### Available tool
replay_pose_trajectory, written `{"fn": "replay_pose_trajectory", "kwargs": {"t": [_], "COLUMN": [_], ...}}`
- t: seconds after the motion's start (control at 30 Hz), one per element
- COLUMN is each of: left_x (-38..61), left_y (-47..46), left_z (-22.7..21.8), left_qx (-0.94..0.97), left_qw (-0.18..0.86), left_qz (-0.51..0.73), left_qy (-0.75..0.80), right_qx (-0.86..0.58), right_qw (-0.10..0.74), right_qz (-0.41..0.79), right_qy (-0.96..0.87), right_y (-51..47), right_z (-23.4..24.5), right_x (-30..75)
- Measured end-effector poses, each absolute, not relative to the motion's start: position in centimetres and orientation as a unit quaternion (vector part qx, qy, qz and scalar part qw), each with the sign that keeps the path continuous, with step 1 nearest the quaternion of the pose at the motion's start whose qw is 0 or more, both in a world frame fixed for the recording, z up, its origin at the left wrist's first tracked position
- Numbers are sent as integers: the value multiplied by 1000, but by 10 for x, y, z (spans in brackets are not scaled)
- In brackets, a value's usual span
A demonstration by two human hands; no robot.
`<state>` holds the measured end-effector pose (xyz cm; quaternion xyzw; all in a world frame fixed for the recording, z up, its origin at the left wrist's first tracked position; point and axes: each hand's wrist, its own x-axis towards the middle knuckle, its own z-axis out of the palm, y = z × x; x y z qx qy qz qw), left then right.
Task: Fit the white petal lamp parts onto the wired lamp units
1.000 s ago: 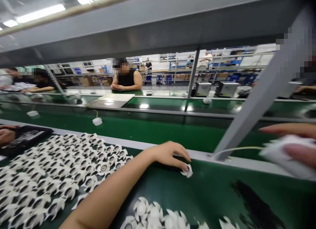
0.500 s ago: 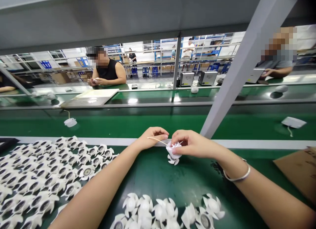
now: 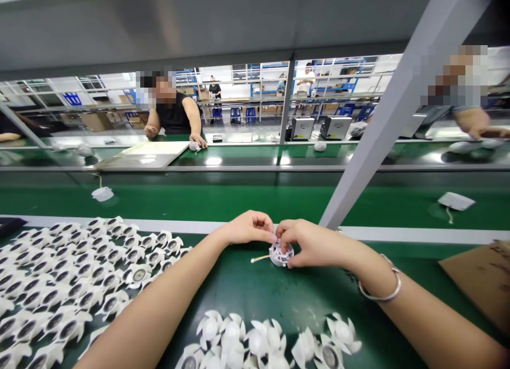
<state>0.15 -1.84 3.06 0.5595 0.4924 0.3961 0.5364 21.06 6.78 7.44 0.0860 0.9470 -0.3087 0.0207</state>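
Seen from the head camera, a small white plastic fan (image 3: 281, 254), ribbed and with curved blades, sat on the green conveyor belt (image 3: 255, 289), a thin wire lead (image 3: 258, 259) trailing left. The right hand's (image 3: 313, 243) fingers pinched it closed from above; the left hand's (image 3: 249, 227) curled fingertips (image 3: 269, 233) gripped its far edge. Matching fans (image 3: 79, 273) lay massed nearby.

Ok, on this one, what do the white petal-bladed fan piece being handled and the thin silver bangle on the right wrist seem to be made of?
The white petal-bladed fan piece looks like moulded plastic: even white colour, smooth curved blades, a soft matte finish. The thin silver bangle looks like polished metal, going by its bright glints, though the exact metal can't be told.
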Motion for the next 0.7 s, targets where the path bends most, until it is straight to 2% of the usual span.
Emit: {"fn": "replay_pose_trajectory", "kwargs": {"t": [0.13, 0.33, 0.43, 0.6, 0.7], "left_x": [4, 5, 3, 7, 26], "left_y": [-16, -11, -13, -24, -45], "left_z": [25, 23, 27, 61, 89], "left_qx": [548, 570, 592, 672, 686], "left_qw": [576, 560, 509, 348, 292], "left_qz": [341, 312, 272, 194, 197], "left_qy": [501, 514, 563, 625, 636], "right_qx": [139, 178, 184, 111, 157], "right_qw": [33, 56, 57, 31, -31], "right_qz": [-237, -149, -133, -158, -126], "right_qy": [961, 971, 972, 981, 979], "right_y": [58, 44, 44, 53, 61], "right_z": [74, 85, 88, 81, 71], "right_x": [203, 193, 199, 227, 239]}}
